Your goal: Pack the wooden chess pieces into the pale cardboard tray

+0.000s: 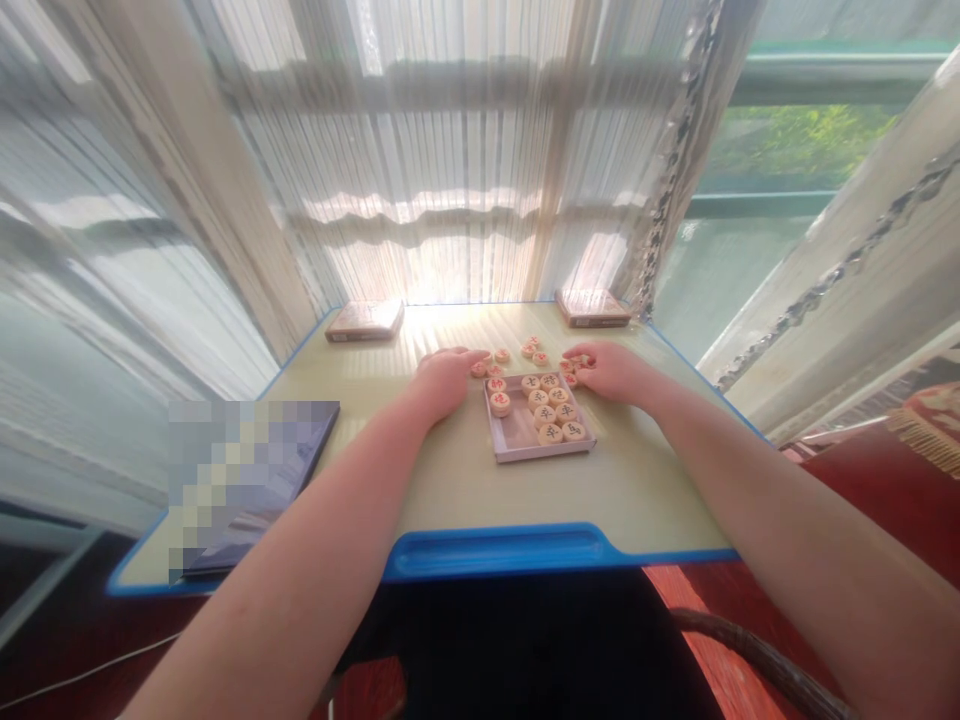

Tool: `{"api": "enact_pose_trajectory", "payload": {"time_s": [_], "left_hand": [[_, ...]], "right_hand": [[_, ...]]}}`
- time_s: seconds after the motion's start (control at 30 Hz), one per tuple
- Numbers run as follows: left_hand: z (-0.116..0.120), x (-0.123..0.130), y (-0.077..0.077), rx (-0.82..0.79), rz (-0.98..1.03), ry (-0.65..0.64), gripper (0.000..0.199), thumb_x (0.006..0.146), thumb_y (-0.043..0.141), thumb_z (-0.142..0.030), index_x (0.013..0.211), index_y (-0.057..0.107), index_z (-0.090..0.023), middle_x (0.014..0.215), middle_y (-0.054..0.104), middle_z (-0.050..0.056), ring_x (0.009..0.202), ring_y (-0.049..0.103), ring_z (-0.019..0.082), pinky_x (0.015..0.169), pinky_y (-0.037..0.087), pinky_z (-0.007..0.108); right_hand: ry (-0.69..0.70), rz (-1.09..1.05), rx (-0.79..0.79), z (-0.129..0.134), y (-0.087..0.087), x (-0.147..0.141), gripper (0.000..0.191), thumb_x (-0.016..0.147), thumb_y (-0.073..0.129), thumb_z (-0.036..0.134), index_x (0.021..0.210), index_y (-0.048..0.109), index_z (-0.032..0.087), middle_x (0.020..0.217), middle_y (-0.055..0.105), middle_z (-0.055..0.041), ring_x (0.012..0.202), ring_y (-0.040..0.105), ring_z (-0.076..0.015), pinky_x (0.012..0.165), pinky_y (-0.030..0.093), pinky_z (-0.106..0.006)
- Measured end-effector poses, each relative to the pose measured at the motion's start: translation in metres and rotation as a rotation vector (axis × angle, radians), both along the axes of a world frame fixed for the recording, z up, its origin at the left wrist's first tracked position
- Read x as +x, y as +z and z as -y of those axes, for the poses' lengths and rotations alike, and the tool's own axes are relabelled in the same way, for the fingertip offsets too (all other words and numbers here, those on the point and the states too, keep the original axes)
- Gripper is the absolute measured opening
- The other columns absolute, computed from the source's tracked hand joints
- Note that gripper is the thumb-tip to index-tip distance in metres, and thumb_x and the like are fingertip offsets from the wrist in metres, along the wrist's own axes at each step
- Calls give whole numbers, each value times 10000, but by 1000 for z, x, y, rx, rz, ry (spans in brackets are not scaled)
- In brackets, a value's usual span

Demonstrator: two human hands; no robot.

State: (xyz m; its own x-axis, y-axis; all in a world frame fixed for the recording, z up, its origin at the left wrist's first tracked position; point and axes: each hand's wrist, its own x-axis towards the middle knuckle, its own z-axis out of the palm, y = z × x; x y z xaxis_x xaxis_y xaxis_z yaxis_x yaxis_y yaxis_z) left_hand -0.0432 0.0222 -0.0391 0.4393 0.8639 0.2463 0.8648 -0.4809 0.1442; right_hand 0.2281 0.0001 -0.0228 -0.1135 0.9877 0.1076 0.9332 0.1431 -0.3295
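A pale yellow table point(450, 490) with blue edging lay under the shallow pinkish tray point(517, 436). Left and right of the tray, the left hand point(448, 380) and right hand point(611, 372) reached loose red-marked pieces point(540, 358); whether either gripped any, I couldn't tell. Inside the tray, round, cream-coloured discs bore red characters point(499, 404) at left, black characters point(545, 413) at right.
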Motion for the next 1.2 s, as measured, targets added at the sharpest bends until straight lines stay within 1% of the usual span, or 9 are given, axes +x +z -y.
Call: {"api": "enact_pose_trajectory", "payload": {"time_s": [0.17,0.3,0.43,0.57,0.63,0.73,0.9,1.03,1.2], "left_hand": [[3,0,3,-43,79,-42,594,773,373,-60,1286,557,-295,1270,582,9,1136,560,199,1010,420,325],[4,-1,5,-125,176,-41,588,747,378,-49,1208,623,-318,1370,492,-21,1222,501,188,1072,366,310],[5,0,5,-175,156,-38,535,752,403,-71,1145,668,-320,1395,463,-19,1237,491,209,1082,359,316],[5,1,4,-132,105,-5,536,768,400,-75,1209,628,-279,1363,497,28,1224,500,216,1071,371,322],[5,1,3,-113,91,-6,561,768,389,-62,1248,594,-265,1342,515,32,1211,509,204,1059,384,311],[5,0,3,-85,94,4,599,768,376,-50,1315,521,-249,1338,518,34,1197,517,195,1042,401,300],[5,1,2,-57,72,38,591,775,382,-56,1323,498,-244,1328,522,51,1153,546,222,997,443,332],[5,1,1,-49,58,39,592,767,387,-49,1312,503,-248,1307,537,49,1140,550,225,981,454,338],[6,1,2,-52,49,38,579,774,377,-49,1303,518,-238,1290,550,50,1133,551,220,974,455,335]], "right_hand": [[-1,29,19,2,2,0,428,718,507,217,1109,681,213,1068,691,-76,931,619,-226,825,458,-310],[-24,36,30,3,2,-2,407,729,504,239,1091,689,208,1036,696,-85,909,623,-229,811,458,-312],[-11,36,40,3,3,-3,400,732,505,227,1085,691,201,1050,694,-87,919,623,-234,826,456,-316],[-30,-41,30,1,3,-4,393,792,449,235,1100,689,194,1077,692,-87,960,618,-233,874,446,-333],[8,-85,58,0,1,-4,402,815,420,222,1116,684,195,1132,675,-76,1025,596,-223,933,418,-337],[142,-62,168,-3,-5,-6,380,840,436,262,1118,686,199,1203,642,-64,1116,539,-221,1020,342,-354],[151,-37,269,-12,-9,-12,361,844,485,384,1045,717,194,893,703,-71,956,563,-229,890,408,-338],[188,-7,233,-17,-8,-12,356,841,492,439,973,738,219,830,693,-61,894,572,-218,835,405,-328],[64,11,225,-13,-5,-10,313,766,570,485,841,738,232,724,680,-49,853,570,-236,732,417,-332]]}}
